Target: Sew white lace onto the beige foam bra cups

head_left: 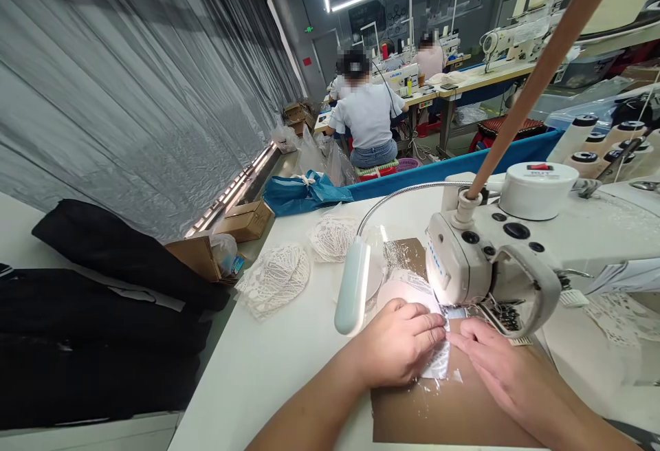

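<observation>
A pale bra cup with white lace (438,361) lies under the presser area of a white sewing machine (458,258). My left hand (405,341) rests on the cup, its fingers together and curved over the fabric, holding it down. From the other side comes my right hand (492,358), closed, with the index fingertip at the cup's lace edge beside the left fingertips. Its thumb is hidden. The needle is hard to make out behind the machine head. Brown board (412,413) covers the bed beneath both hands.
Two lace cup stacks (276,279) (333,238) sit left of a lamp (353,286) on a bendable neck. A brown pole (546,80) rises from the machine. Thread cones (585,135) stand at right. Black cloth (103,313) lies at left; a co-worker (366,114) sits ahead.
</observation>
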Action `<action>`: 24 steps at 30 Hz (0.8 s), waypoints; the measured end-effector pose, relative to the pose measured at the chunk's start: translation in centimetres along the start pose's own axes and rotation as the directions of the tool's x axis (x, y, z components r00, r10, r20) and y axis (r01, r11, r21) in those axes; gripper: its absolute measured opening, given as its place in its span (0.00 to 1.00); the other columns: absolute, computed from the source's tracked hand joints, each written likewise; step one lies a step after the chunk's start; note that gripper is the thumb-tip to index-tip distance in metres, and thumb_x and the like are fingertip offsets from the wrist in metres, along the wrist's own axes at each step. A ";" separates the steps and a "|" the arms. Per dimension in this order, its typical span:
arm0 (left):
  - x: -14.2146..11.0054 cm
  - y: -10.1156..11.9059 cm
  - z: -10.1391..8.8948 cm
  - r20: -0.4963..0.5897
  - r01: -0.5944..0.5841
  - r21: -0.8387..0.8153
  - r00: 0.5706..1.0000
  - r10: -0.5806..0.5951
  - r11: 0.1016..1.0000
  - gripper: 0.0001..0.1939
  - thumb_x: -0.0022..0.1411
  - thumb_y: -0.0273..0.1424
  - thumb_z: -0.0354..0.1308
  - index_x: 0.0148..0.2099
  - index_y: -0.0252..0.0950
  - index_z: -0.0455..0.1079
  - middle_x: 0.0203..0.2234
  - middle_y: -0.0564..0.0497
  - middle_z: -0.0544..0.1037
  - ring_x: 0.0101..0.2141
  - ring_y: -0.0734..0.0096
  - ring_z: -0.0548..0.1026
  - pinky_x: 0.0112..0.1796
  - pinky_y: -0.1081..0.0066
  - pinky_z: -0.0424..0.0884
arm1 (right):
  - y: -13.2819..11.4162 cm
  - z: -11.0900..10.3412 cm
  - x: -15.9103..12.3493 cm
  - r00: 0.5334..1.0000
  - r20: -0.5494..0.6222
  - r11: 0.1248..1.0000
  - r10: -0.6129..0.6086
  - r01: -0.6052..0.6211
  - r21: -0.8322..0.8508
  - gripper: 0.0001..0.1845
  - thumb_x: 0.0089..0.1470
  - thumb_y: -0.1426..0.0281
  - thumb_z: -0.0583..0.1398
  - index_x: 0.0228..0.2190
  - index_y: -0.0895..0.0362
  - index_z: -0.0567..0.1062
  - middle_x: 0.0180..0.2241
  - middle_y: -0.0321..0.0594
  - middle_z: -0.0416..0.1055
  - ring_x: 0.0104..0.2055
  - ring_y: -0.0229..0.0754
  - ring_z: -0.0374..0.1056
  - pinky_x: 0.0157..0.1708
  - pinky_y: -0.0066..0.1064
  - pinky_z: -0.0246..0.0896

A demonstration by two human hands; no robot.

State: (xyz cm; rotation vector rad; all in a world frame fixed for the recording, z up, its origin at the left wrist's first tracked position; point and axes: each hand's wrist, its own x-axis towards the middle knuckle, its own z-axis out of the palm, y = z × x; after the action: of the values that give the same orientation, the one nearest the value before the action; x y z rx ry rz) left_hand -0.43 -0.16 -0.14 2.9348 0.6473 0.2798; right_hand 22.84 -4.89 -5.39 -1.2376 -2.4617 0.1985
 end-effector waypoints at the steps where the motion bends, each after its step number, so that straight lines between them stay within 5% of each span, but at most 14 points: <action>1: 0.0 -0.1 0.0 0.006 -0.006 0.011 1.000 0.006 1.000 0.19 0.68 0.30 0.48 0.59 0.33 0.64 0.55 0.44 0.73 0.53 0.63 0.68 0.48 0.63 0.64 | -0.1 -0.2 0.2 1.000 -0.001 1.000 -0.001 0.001 0.005 0.20 0.62 0.76 0.45 0.45 0.54 0.73 0.36 0.45 0.71 0.34 0.43 0.68 0.28 0.30 0.62; 11: 0.1 -0.1 -0.3 0.018 0.030 0.013 0.999 -0.030 0.999 0.20 0.71 0.34 0.43 0.60 0.33 0.63 0.57 0.47 0.70 0.50 0.61 0.67 0.47 0.62 0.63 | -0.6 -0.2 0.4 0.996 -0.089 0.995 -0.001 -0.009 -0.104 0.23 0.58 0.80 0.45 0.46 0.52 0.72 0.34 0.41 0.70 0.25 0.39 0.65 0.23 0.30 0.53; 17: 0.2 0.1 0.0 0.004 0.067 0.046 0.998 -0.067 0.997 0.19 0.71 0.35 0.44 0.58 0.34 0.64 0.56 0.49 0.71 0.47 0.61 0.67 0.42 0.62 0.62 | -0.7 -0.4 1.1 0.978 -0.204 0.959 -0.052 -0.008 -0.284 0.24 0.52 0.81 0.48 0.44 0.55 0.75 0.34 0.42 0.77 0.27 0.41 0.73 0.22 0.30 0.60; 24: 0.5 0.0 0.1 -0.016 0.107 0.026 0.994 -0.107 0.994 0.22 0.69 0.40 0.45 0.58 0.35 0.64 0.54 0.47 0.72 0.44 0.59 0.67 0.42 0.61 0.62 | 0.3 0.8 0.2 0.985 -0.164 0.906 -0.056 -0.019 -0.422 0.27 0.53 0.80 0.48 0.47 0.54 0.77 0.36 0.48 0.78 0.31 0.46 0.76 0.21 0.31 0.66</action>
State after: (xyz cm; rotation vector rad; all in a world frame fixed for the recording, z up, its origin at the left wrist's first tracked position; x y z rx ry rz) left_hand 0.03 0.04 -0.19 2.9127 0.8135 0.2836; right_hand 22.62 -4.54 -6.19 -1.3294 -2.4343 -0.4569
